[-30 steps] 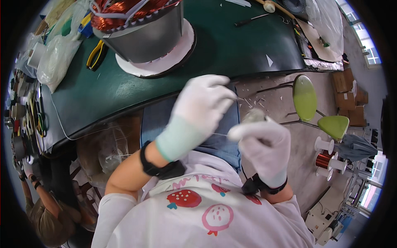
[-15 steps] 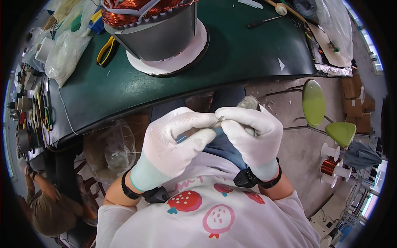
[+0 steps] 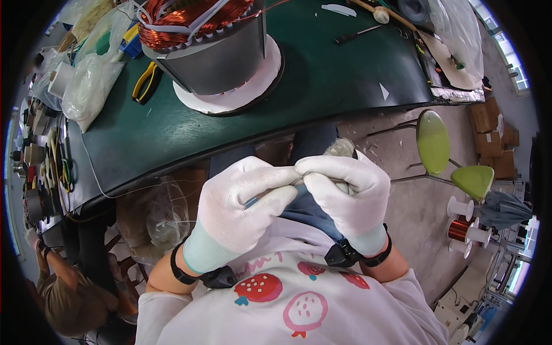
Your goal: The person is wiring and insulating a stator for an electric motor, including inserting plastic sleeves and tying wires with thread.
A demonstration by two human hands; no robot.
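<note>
Both my hands wear white gloves with pale green cuffs and meet in front of my lap, below the table's edge. My left hand (image 3: 233, 210) is closed, its thumb and forefinger pinched at the fingertips of my right hand (image 3: 356, 192). The right is closed too, with bent fingers and the thumb pressed under the forefinger. Between the fingertips is a thin grey sliver, now almost wholly covered by the gloves. Beyond them stands a grey metal stator (image 3: 221, 63) with copper windings (image 3: 195, 26) and pale sleeves, resting on a round white board (image 3: 253, 89).
The green table (image 3: 322, 75) carries yellow-handled pliers (image 3: 146, 83), a screwdriver (image 3: 356, 34) and plastic bags (image 3: 95, 86). To the right are a green chair (image 3: 432, 141), wire spools (image 3: 463, 230) and cardboard boxes (image 3: 489, 144). Another person (image 3: 77, 299) sits at the lower left.
My fingertips have closed further together, covering the sliver that showed between them. The right forefinger now overlaps the left fingertips. The view has shifted slightly.
</note>
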